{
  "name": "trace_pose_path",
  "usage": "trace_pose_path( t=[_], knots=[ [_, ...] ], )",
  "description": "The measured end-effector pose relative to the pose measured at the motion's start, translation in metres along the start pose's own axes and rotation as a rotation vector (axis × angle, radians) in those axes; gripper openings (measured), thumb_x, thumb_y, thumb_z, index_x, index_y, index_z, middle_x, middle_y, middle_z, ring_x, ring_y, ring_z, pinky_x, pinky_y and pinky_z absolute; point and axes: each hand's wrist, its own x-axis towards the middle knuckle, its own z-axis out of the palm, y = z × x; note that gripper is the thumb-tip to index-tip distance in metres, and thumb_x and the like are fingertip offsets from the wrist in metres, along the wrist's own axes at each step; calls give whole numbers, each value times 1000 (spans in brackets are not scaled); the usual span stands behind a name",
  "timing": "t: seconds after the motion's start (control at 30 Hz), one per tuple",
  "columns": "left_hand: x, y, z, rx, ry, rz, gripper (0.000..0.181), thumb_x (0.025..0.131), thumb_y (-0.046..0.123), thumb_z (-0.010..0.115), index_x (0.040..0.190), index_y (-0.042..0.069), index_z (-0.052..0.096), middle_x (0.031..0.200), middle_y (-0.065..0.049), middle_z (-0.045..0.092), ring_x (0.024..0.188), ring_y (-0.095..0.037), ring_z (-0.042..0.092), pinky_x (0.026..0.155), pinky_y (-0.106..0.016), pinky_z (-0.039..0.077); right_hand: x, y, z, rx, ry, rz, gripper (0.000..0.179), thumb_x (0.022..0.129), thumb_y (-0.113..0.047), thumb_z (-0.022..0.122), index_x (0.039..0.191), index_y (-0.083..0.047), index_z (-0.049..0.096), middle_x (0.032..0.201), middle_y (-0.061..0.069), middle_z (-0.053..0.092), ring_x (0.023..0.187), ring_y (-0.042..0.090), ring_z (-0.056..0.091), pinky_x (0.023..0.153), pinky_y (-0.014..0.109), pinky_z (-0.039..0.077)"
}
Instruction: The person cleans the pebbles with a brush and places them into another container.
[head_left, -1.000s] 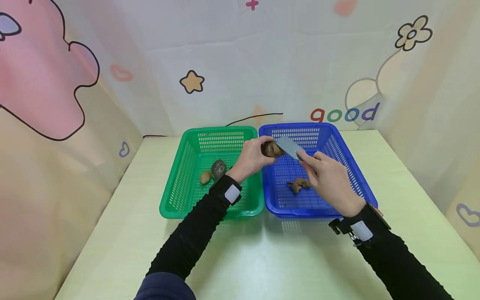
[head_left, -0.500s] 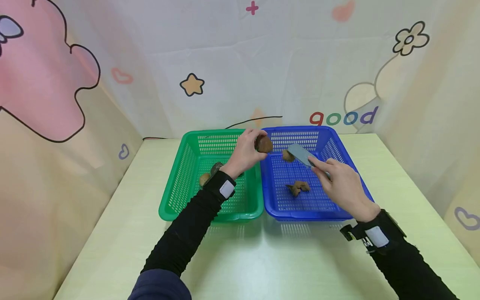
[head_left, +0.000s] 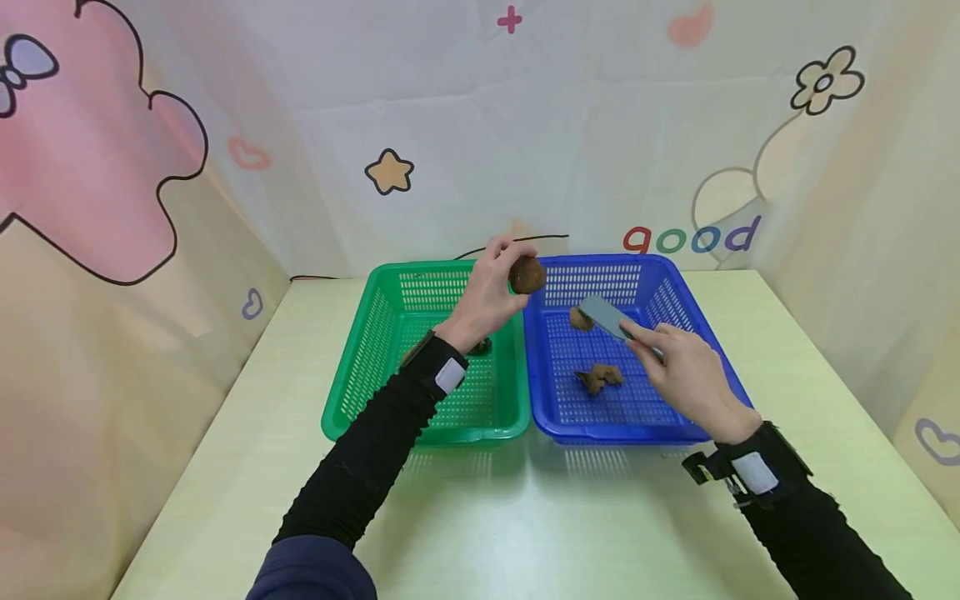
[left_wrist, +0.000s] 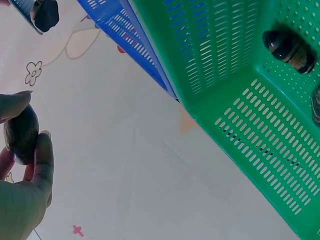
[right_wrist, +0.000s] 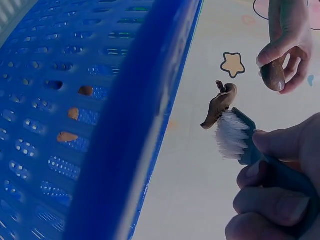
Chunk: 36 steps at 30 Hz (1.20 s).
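My left hand (head_left: pixel 487 287) pinches a rounded brown stone (head_left: pixel 528 275) between thumb and fingers, above the inner rims of the two baskets. My right hand (head_left: pixel 690 371) grips a scrub brush (head_left: pixel 606 315) with a blue-grey back, over the blue basket (head_left: pixel 637 434). In the right wrist view, white bristles (right_wrist: pixel 232 136) show under its head, and a brown clump (right_wrist: pixel 220 106) clings to them. Brush and stone are apart. Below the brush, more brown clumps (head_left: pixel 600 377) lie on the blue basket's floor.
On the left stands the green basket (head_left: pixel 465 435), side by side with the blue one. It holds a dark-and-brown lump (left_wrist: pixel 289 51) and a grey stone (left_wrist: pixel 316 105), partly hidden by my left arm in the head view. Behind the pale table (head_left: pixel 510 517) hangs a printed curtain (head_left: pixel 480 125).
The brush was against the stone a second ago; it has since drawn right and down with a brown clump at its bristles. My left hand has moved left and turned the stone.
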Motion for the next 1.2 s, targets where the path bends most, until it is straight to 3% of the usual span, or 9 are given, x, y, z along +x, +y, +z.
trace_pose_path(
  t=[0.3, 0.8, 1.2],
  knots=[
    [-4, -4, -1, -5, -2, -15, 52, 80, -6, 70, 127, 8, 54, 120, -15, 45, 111, -27, 54, 89, -32, 54, -2, 0, 5, 3, -6, 2, 36, 93, -11, 64, 128, -6, 63, 65, 3, 47, 56, 11, 36, 45, 20, 28],
    [-17, -28, -15, 6, 28, -80, 51, 79, -11, 65, 127, 6, 54, 122, -16, 42, 111, -30, 52, 89, -36, 52, 1, 1, 6, 8, -21, 12, 37, 94, -12, 63, 130, -6, 61, 67, 4, 48, 56, 13, 38, 44, 20, 29],
    [-29, -46, -25, 22, 10, -118, 52, 81, -10, 64, 128, 8, 52, 124, -16, 41, 108, -31, 52, 87, -39, 53, 3, 0, 7, -5, -19, -3, 36, 93, -11, 63, 129, -5, 62, 64, 3, 46, 57, 14, 37, 45, 21, 28]
  ],
)
